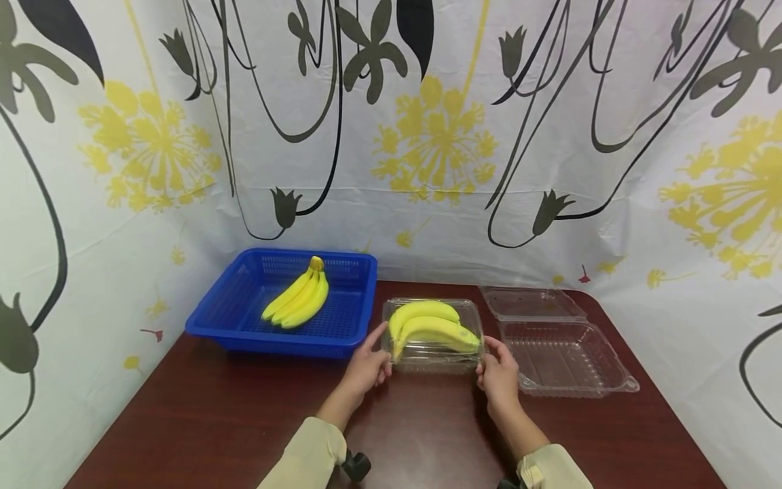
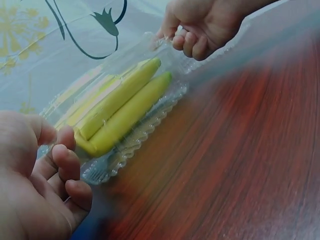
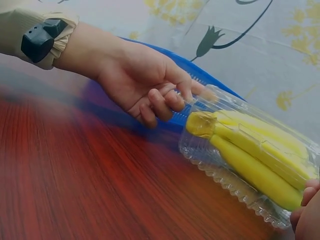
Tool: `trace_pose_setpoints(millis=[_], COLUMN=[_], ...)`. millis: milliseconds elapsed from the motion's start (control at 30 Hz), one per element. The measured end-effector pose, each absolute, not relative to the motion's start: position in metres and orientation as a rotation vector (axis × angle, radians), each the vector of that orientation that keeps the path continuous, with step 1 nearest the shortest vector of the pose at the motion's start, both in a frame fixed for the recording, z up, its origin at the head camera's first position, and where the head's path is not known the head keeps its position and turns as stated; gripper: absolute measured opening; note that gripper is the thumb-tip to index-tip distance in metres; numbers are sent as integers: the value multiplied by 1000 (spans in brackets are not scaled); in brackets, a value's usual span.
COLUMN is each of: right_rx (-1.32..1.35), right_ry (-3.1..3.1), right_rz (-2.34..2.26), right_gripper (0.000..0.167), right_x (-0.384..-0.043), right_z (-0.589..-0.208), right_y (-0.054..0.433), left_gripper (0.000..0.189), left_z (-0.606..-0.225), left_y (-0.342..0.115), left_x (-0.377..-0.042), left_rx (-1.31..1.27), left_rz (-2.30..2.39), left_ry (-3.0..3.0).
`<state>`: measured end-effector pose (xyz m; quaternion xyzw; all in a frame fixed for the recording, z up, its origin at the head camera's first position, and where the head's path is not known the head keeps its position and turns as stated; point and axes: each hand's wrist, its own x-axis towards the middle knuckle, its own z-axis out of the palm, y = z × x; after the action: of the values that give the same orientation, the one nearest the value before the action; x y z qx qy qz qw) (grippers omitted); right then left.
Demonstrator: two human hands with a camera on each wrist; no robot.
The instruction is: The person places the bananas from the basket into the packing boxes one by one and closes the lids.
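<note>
A lidded clear plastic clamshell container (image 1: 421,358) with a bunch of yellow bananas (image 1: 432,329) inside lies between my two hands. My left hand (image 1: 365,370) grips its left end, thumb and index finger at the edge, the other fingers curled below. At the opposite end, my right hand (image 1: 499,382) pinches the edge in the same way. In the left wrist view the bananas (image 2: 122,110) show through the plastic, beside the container's wavy rim (image 2: 145,132). The stem end of the bunch (image 3: 201,124) points toward the left hand (image 3: 145,80) in the right wrist view.
At the back left stands a blue plastic basket (image 1: 210,329) holding another bunch of bananas (image 1: 299,299). A second clear container (image 1: 568,356) lies open on the right, its lid (image 1: 531,303) folded back. Patterned cloth (image 1: 440,231) surrounds the brown table (image 1: 244,421) at the back and sides.
</note>
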<state>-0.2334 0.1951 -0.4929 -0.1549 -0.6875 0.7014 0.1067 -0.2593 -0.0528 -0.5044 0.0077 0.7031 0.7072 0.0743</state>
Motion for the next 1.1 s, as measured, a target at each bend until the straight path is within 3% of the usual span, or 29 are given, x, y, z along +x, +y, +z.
trace_pose_setpoints(millis=[233, 533, 1100], right_rx=[-439, -378, -431], right_ry=[-2005, -1951, -1779], right_rz=[2056, 2011, 2252], right_gripper=[44, 32, 38], right_x=[-237, -252, -263], right_z=[-494, -497, -491], right_y=[195, 190, 183], left_gripper=[69, 39, 44], left_z=[-504, -506, -492], left_y=[-44, -32, -34], left_x=[-261, -262, -256], left_rx=[-46, -98, -61], left_rz=[2247, 2312, 2383], left_ry=[2084, 2289, 2259])
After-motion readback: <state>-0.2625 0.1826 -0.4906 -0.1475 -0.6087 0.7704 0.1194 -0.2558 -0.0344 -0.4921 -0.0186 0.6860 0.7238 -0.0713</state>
